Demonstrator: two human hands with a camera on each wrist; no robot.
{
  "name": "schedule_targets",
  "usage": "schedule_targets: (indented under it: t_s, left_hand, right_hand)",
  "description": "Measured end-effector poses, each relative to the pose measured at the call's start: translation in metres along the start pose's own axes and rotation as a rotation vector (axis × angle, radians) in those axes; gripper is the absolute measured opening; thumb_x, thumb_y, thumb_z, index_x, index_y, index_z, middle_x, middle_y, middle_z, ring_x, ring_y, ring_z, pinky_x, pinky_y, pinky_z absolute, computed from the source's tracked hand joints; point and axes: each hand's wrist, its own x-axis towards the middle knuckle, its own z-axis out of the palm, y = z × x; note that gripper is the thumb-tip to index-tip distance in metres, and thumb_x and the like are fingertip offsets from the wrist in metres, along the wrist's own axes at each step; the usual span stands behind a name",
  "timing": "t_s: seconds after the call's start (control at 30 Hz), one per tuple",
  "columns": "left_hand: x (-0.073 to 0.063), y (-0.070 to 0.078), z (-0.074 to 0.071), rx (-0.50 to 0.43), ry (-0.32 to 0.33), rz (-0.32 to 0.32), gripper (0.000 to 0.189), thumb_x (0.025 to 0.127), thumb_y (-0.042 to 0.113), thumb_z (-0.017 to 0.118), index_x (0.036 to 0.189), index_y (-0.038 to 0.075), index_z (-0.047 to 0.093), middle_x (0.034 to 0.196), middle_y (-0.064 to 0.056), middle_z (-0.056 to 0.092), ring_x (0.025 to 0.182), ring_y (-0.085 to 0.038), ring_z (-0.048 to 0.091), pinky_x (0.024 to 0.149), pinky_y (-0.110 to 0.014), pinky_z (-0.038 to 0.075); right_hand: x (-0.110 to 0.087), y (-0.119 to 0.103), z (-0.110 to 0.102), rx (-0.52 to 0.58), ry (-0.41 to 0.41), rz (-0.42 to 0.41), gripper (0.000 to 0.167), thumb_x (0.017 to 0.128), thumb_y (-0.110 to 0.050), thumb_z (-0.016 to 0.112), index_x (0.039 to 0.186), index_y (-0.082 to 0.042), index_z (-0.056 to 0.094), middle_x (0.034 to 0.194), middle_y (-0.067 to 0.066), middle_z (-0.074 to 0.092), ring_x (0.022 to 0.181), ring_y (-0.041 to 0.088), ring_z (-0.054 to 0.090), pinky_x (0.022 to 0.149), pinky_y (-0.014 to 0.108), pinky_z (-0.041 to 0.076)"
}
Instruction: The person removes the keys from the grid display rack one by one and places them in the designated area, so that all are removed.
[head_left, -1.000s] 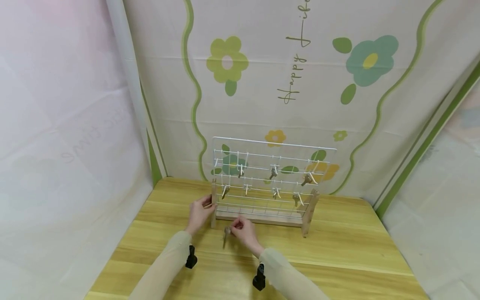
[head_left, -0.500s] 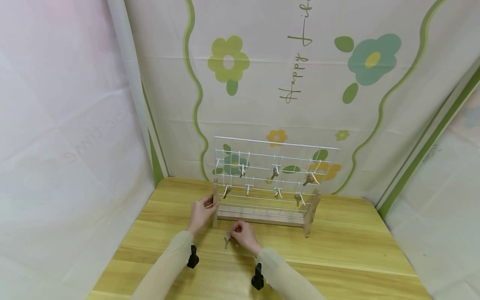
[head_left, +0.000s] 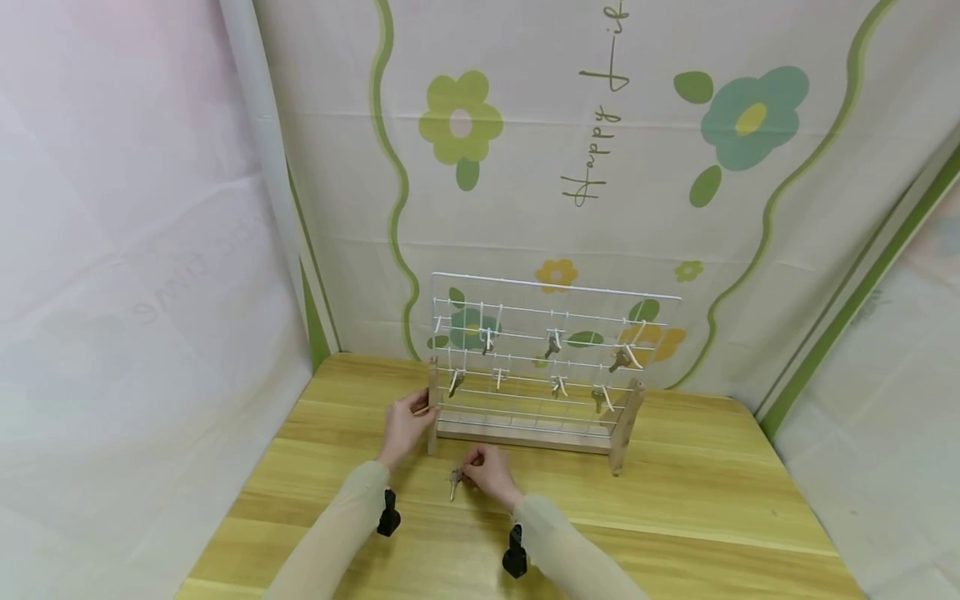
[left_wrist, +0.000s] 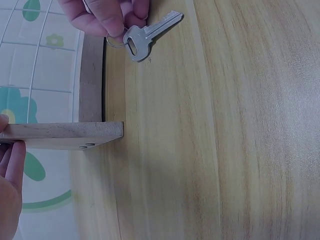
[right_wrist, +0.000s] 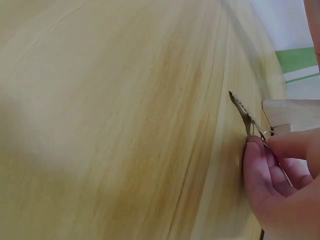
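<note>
My right hand (head_left: 489,473) pinches a thin wire ring, and a silver key (head_left: 454,482) hangs from it, low over the table in front of the rack. The left wrist view shows the key (left_wrist: 141,41) with its toothed blade pointing away from the fingers. At the rack's left end, my left hand (head_left: 405,427) holds the wooden side post (left_wrist: 60,131) between thumb and fingers. The rack is a white wire grid (head_left: 555,287) on a wooden base. Several keys hang on its white hooks, among them one key (head_left: 621,359) at the upper right.
A wood-grain table (head_left: 720,483) carries the rack. Behind stands a white curtain (head_left: 525,167) with printed flowers, and more cloth (head_left: 135,333) closes off the left side. Each wrist wears a small black camera (head_left: 387,512).
My right hand has lowered slightly toward me, and the key on its ring has sunk closer to the table. My left hand stays on the post. The head view has shifted a little.
</note>
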Motion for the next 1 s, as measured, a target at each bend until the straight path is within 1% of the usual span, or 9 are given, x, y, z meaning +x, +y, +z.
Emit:
schedule_targets:
  t_s: [0.23,0.37,0.43,0.57,0.67,0.73,1.0]
  left_hand:
    - [-0.0004,0.0003,-0.0007,0.004,0.001,0.007,0.043,0.086,-0.004,0.072,0.127,-0.008,0.062,0.123,-0.028,0.067,0.111,-0.04,0.068,0.088,-0.035,0.063]
    - [-0.0008,0.0004,0.0,0.015,0.001,0.012,0.042,0.086,-0.003,0.072,0.127,-0.008,0.062,0.122,-0.027,0.067,0.11,-0.039,0.069,0.087,-0.034,0.063]
    - [-0.0009,0.0003,0.0003,0.018,0.002,0.013,0.042,0.086,-0.002,0.072,0.127,-0.008,0.063,0.122,-0.027,0.067,0.11,-0.039,0.069,0.087,-0.034,0.063]
    - [-0.0005,-0.0003,0.0007,0.018,0.005,0.009,0.043,0.086,-0.002,0.072,0.127,-0.007,0.063,0.122,-0.027,0.068,0.111,-0.039,0.069,0.087,-0.035,0.063]
    - [-0.0004,-0.0005,0.0009,0.013,0.005,0.003,0.043,0.086,-0.002,0.072,0.128,-0.007,0.063,0.123,-0.026,0.067,0.111,-0.038,0.069,0.088,-0.035,0.063]
    - [-0.0004,-0.0004,0.0011,0.013,0.004,0.002,0.043,0.086,-0.002,0.072,0.128,-0.007,0.062,0.123,-0.027,0.067,0.111,-0.039,0.068,0.088,-0.035,0.063]
    - [-0.0002,-0.0006,-0.0001,0.008,-0.005,0.005,0.043,0.086,-0.004,0.071,0.128,-0.009,0.061,0.124,-0.029,0.066,0.112,-0.041,0.067,0.088,-0.036,0.063]
  right_hand:
    - [-0.0012,0.0008,-0.0011,0.012,-0.012,0.019,0.005,0.083,0.005,0.071,0.083,0.005,0.066,0.072,0.014,0.068,0.053,0.007,0.055,0.043,0.012,0.046]
    - [-0.0017,-0.0006,-0.0022,0.02,-0.027,0.018,0.006,0.084,0.004,0.071,0.084,0.006,0.065,0.073,0.015,0.068,0.055,0.009,0.058,0.044,0.012,0.047]
    - [-0.0015,-0.0012,-0.0028,0.023,-0.038,0.017,0.006,0.085,0.003,0.07,0.084,0.007,0.066,0.074,0.017,0.069,0.056,0.013,0.061,0.045,0.013,0.047]
    - [-0.0011,-0.0018,-0.0034,0.032,-0.057,0.008,0.005,0.086,0.004,0.069,0.085,0.008,0.065,0.075,0.021,0.07,0.059,0.024,0.067,0.045,0.013,0.047]
    - [-0.0014,-0.0024,-0.0041,0.027,-0.062,-0.002,0.005,0.086,0.004,0.068,0.085,0.009,0.065,0.075,0.021,0.07,0.06,0.029,0.068,0.045,0.014,0.048]
    - [-0.0019,-0.0026,-0.0048,0.021,-0.061,-0.016,0.005,0.086,0.004,0.068,0.084,0.008,0.066,0.074,0.02,0.07,0.059,0.029,0.068,0.044,0.015,0.048]
    - [-0.005,-0.0034,-0.0082,-0.002,-0.062,-0.019,0.005,0.086,0.001,0.07,0.085,0.005,0.067,0.077,0.014,0.07,0.059,0.01,0.061,0.049,0.016,0.051]
